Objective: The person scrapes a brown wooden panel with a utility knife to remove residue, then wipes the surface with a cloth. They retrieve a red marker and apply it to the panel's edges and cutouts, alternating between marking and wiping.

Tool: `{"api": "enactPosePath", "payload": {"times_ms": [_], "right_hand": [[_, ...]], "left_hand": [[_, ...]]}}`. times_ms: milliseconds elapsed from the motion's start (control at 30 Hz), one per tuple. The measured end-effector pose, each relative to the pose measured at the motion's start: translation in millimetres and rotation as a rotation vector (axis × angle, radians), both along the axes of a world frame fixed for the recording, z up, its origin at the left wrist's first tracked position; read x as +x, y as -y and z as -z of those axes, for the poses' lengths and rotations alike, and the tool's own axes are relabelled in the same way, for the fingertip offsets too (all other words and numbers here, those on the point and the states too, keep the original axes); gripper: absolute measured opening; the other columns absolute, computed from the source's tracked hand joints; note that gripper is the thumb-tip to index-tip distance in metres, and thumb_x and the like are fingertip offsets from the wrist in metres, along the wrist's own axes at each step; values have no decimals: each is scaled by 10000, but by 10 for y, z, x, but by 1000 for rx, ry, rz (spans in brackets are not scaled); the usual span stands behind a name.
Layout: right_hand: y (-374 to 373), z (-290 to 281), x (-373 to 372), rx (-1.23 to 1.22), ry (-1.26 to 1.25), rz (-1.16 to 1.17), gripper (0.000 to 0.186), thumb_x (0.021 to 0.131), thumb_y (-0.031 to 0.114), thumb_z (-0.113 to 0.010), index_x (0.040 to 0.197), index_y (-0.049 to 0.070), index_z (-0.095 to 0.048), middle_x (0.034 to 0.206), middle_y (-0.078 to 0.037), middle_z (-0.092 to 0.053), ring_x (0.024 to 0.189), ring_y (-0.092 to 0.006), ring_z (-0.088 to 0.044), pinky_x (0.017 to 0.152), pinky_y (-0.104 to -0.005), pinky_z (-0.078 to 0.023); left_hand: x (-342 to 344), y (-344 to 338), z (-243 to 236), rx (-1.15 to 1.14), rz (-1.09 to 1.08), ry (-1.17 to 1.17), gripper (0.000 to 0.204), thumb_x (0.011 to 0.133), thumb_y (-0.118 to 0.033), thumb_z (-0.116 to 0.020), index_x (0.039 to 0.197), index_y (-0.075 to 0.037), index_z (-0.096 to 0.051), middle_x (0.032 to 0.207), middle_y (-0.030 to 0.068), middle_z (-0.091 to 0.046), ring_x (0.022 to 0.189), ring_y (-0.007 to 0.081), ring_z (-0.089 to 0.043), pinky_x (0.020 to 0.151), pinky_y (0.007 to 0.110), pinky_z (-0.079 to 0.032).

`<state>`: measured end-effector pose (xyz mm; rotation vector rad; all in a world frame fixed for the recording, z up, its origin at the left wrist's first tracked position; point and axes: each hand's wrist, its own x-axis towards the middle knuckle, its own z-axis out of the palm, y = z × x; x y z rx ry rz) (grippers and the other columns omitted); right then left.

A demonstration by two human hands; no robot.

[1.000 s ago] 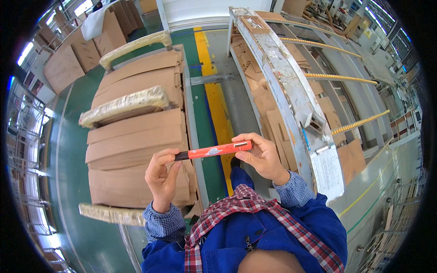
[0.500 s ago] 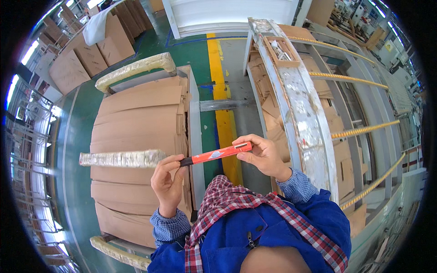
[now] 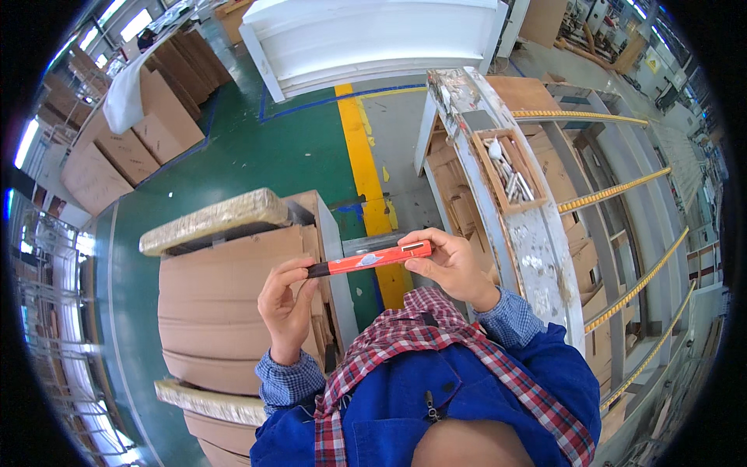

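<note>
Both hands up in front of the chest w/ a long flat red tool (image 3: 369, 258), prob a box cutter or marker-type thing, can't tell which. It's held roughly level, tilted a bit up toward the right. Left hand (image 3: 286, 307) has the dark end: thumb and fingers (image 3: 289, 268) closed on it from below/behind. Right hand (image 3: 447, 268) grips the other end, fingers curled over the top, thumb underneath, so the tool spans between the two hands, both ends pinched and the red middle bare.

Below/left of the hands there's a stack of brown cardboard sheets (image 3: 226, 311) w/ lighter edge strips. To the right, a paint-spattered white rack (image 3: 529, 233) w/ a small wooden tray of metal bits (image 3: 510, 171). Green floor w/ a yellow line (image 3: 362, 156) running under the tool.
</note>
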<state>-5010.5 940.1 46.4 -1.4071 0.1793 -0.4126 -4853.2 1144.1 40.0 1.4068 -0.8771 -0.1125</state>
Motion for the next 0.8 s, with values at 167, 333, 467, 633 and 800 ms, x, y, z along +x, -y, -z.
{"api": "enactPosePath", "payload": {"times_ms": [167, 333, 467, 633, 800], "right_hand": [[910, 120, 1053, 10, -4, -21, 294, 852, 43, -625, 1128, -25, -550, 1027, -65, -607, 928, -96, -567, 821, -241, -464], [1902, 95, 2303, 5, 10, -115, 291, 848, 28, -625, 1123, -30, -547, 993, -55, -607, 896, -88, -566, 795, -226, -462], [2553, -145, 3480, 16, 7, -274, 287, 847, 57, -640, 1115, -11, -563, 957, -31, -607, 858, -68, -552, 771, -212, -453], [3059, -124, 4869, -12, 73, -427, 271, 849, 71, -642, 1101, 5, -569, 933, -17, -604, 837, -60, -547, 745, -206, -447], [3401, -77, 6144, -28, 103, -510, 273, 841, 56, -648, 1095, 2, -566, 930, -17, -594, 842, -64, -543, 758, -213, -446]], "left_hand": [[1045, 882, 124, -19, -2, 45, 225, 751, 154, -601, 937, 32, -565, 1067, 183, -596, 972, 220, -575, 859, 304, -458], [2023, 1742, 108, -23, -134, 49, 232, 744, 160, -605, 931, 28, -564, 1060, 186, -598, 973, 228, -580, 856, 316, -467], [2846, 2164, -111, 5, -292, 126, 227, 745, 153, -613, 924, 24, -560, 1046, 183, -603, 956, 228, -586, 850, 319, -472], [3727, 2591, -93, -1, -490, 64, 224, 744, 141, -627, 922, 24, -560, 1046, 183, -602, 957, 232, -588, 846, 320, -476], [4844, 2903, -33, 17, -547, 103, 237, 743, 147, -621, 942, 29, -567, 1046, 179, -602, 958, 237, -591, 836, 315, -478]]}}
